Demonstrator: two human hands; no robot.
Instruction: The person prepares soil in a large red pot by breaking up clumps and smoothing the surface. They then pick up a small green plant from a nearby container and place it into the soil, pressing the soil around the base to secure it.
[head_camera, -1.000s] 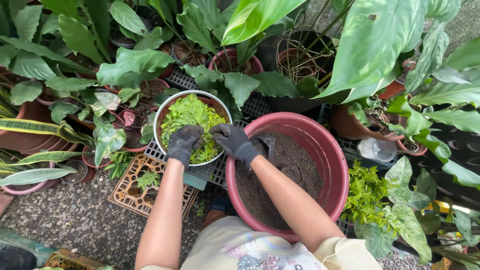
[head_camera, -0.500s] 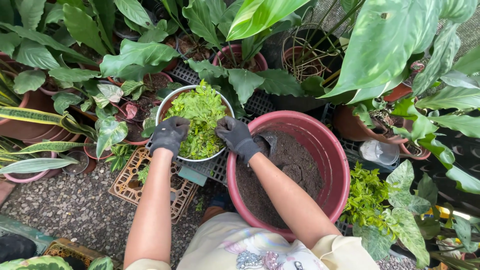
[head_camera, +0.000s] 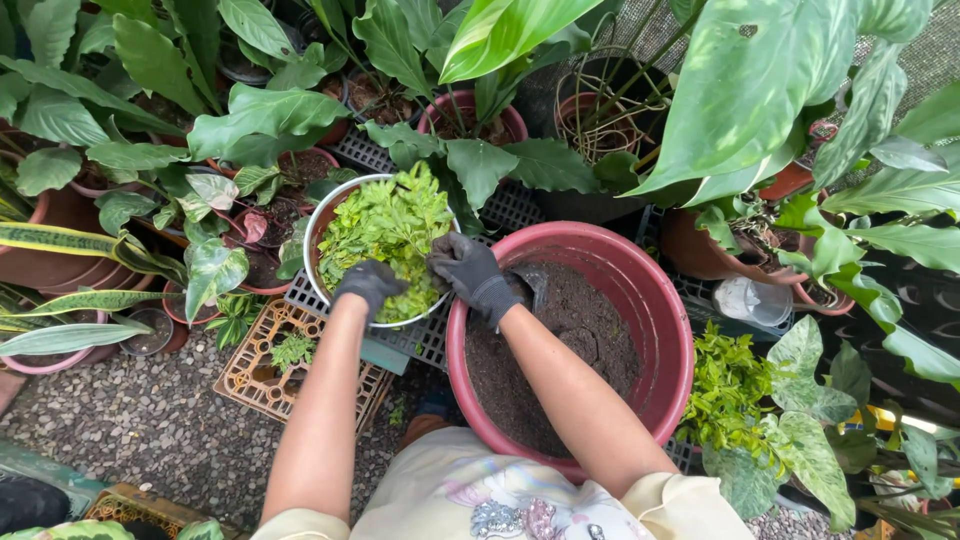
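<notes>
A white-rimmed pot (head_camera: 312, 232) holds a bushy light-green plant (head_camera: 385, 232). Both my hands wear dark gloves. My left hand (head_camera: 368, 286) rests on the near side of the plant, fingers curled into the leaves. My right hand (head_camera: 470, 273) is at the plant's right edge, fingers bent against the foliage, just over the rim of a large red pot (head_camera: 668, 330) filled with dark soil (head_camera: 560, 340). A dark scoop-like tool (head_camera: 532, 284) lies in the soil beside my right wrist.
Black plastic crates (head_camera: 425, 338) and an orange crate (head_camera: 262, 372) carry the pots. Large-leafed potted plants crowd the back and right. A clear plastic container (head_camera: 754, 298) sits right of the red pot. Grey gravel (head_camera: 130, 420) covers the ground at lower left.
The view has shifted slightly. Both gloved hands have moved inward from the pot's rim onto the green plant, closing around its foliage.
</notes>
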